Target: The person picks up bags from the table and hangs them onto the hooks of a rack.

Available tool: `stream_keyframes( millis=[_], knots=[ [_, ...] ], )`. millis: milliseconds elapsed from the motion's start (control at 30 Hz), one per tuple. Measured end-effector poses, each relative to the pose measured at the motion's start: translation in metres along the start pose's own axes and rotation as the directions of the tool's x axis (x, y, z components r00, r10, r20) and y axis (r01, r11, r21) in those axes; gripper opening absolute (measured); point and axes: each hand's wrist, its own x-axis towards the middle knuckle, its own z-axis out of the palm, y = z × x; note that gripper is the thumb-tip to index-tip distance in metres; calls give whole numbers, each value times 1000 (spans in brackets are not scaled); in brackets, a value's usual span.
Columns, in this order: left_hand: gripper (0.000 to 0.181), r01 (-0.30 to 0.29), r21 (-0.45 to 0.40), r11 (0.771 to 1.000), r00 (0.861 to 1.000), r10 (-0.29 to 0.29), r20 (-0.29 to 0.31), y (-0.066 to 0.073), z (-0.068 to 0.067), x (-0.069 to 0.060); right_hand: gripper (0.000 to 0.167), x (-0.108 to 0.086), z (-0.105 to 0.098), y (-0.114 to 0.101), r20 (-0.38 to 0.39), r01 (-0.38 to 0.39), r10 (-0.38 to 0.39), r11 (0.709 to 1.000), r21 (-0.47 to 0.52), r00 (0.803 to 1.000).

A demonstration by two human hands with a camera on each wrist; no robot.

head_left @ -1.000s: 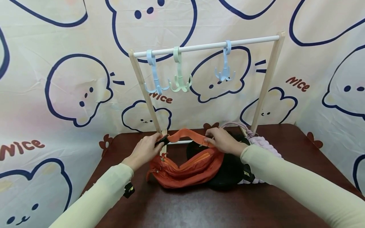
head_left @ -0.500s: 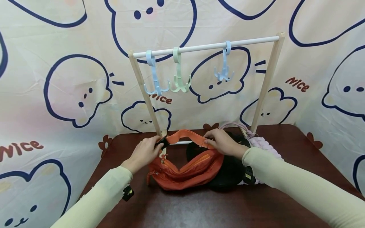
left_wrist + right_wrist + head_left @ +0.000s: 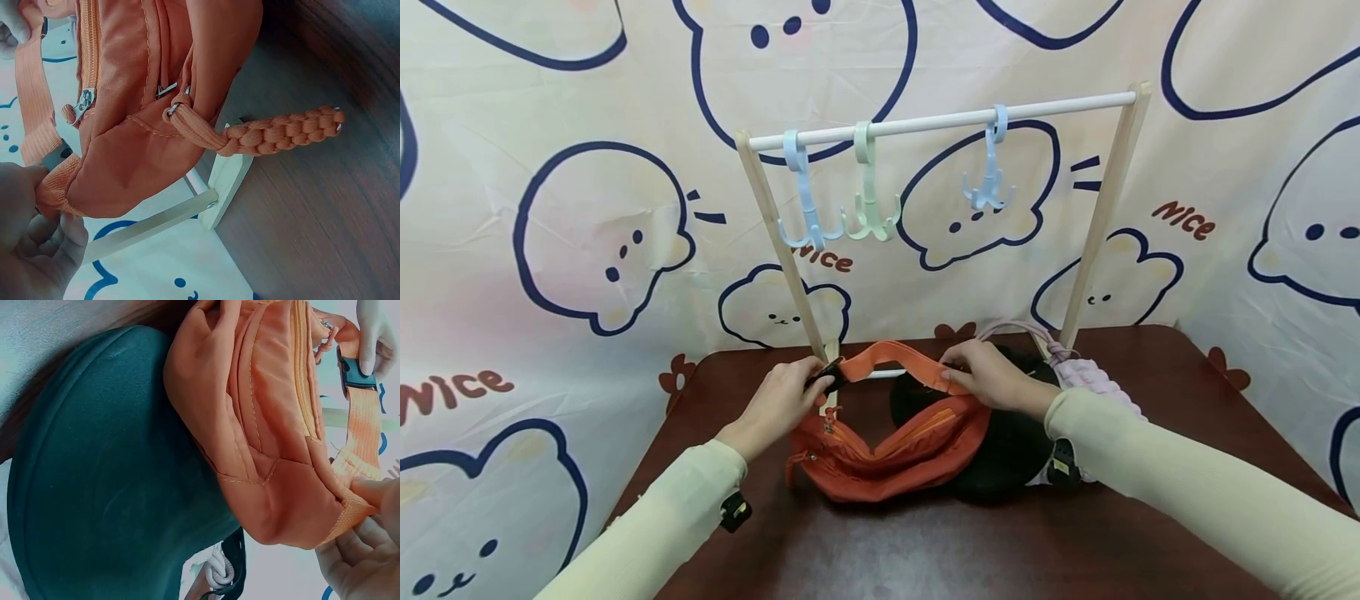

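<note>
An orange waist bag [image 3: 887,467] sits on the table, its strap [image 3: 898,353] arched above it. My left hand [image 3: 775,404] grips the strap's left end beside a black buckle [image 3: 357,374]. At the opposite end, my right hand [image 3: 996,375] pinches the strap where it joins the bag, thumb on top in the right wrist view. A braided orange pull [image 3: 284,132] dangles from the bag in the left wrist view. Right against the bag lies a dark green, rounded bag [image 3: 112,462], partly hidden behind it and my right arm.
Behind the bags stands a rack with wooden posts [image 3: 1108,208] and a white top bar [image 3: 932,123]. Two blue hooks [image 3: 808,204] [image 3: 988,171] and a green hook [image 3: 868,187] hang from it. A lilac woven bag [image 3: 1097,382] lies at the right on the brown table [image 3: 865,550].
Both hands keep their hold on the strap. My right wrist has shifted slightly to the right; the orange bag stays almost where it was.
</note>
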Motion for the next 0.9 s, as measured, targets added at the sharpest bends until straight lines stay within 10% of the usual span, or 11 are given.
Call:
stream_keyframes(
  millis=[900],
  knots=[
    [25, -58, 7, 998, 998, 58, -27, 7, -17, -6, 10, -6, -9, -10, -67, 58, -55, 998, 31, 996]
  ],
)
